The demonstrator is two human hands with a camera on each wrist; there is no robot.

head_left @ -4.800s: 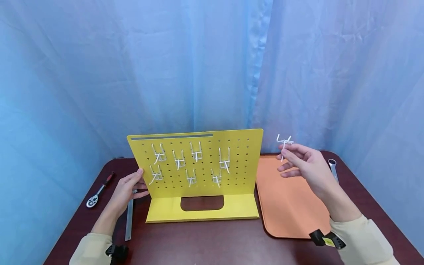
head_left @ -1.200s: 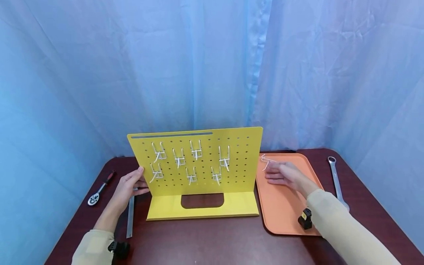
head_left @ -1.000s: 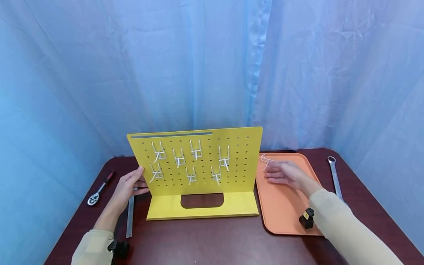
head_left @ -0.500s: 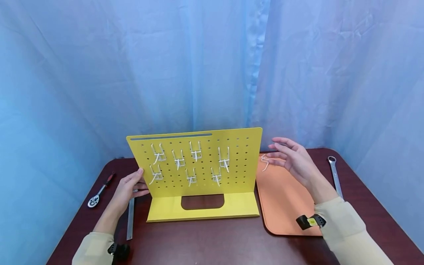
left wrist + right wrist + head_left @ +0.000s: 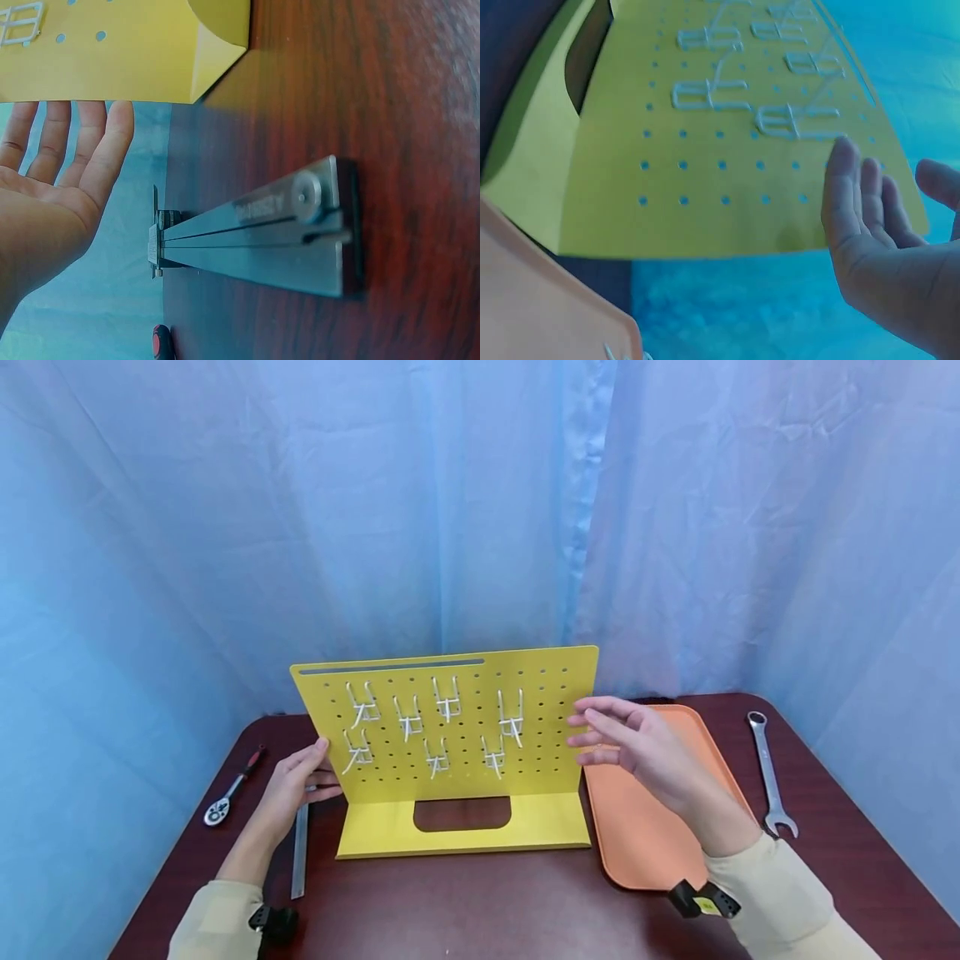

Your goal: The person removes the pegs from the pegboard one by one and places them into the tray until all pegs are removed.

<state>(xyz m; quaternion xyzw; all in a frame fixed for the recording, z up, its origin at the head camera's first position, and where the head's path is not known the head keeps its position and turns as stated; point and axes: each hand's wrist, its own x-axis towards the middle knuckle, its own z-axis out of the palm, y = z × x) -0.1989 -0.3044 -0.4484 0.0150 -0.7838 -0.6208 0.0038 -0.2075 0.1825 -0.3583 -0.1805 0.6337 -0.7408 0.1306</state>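
An upright yellow pegboard [image 5: 465, 777] carries several white wire hooks [image 5: 447, 699]. At its left edge my left hand [image 5: 288, 789] holds on, thumb at the front and fingers reaching behind; the left wrist view shows these fingers [image 5: 52, 142] fairly straight. My right hand [image 5: 645, 747] is by the board's right edge, fingers loosely spread with nothing in them. In the right wrist view, part of a white wire piece [image 5: 609, 352] shows at the corner of an orange tray [image 5: 547, 300]; the head view hides it behind my right hand.
The orange tray [image 5: 652, 835] lies right of the board, with a combination wrench [image 5: 767, 768] beyond it. Left of the board are a metal ruler-like tool [image 5: 300, 852] and a red-handled ratchet [image 5: 236, 785]. Blue curtains [image 5: 480, 510] hang behind the table.
My right hand has let go of the white wire hook on the tray, risen and moved left to the board's right edge. My left hand keeps its place.
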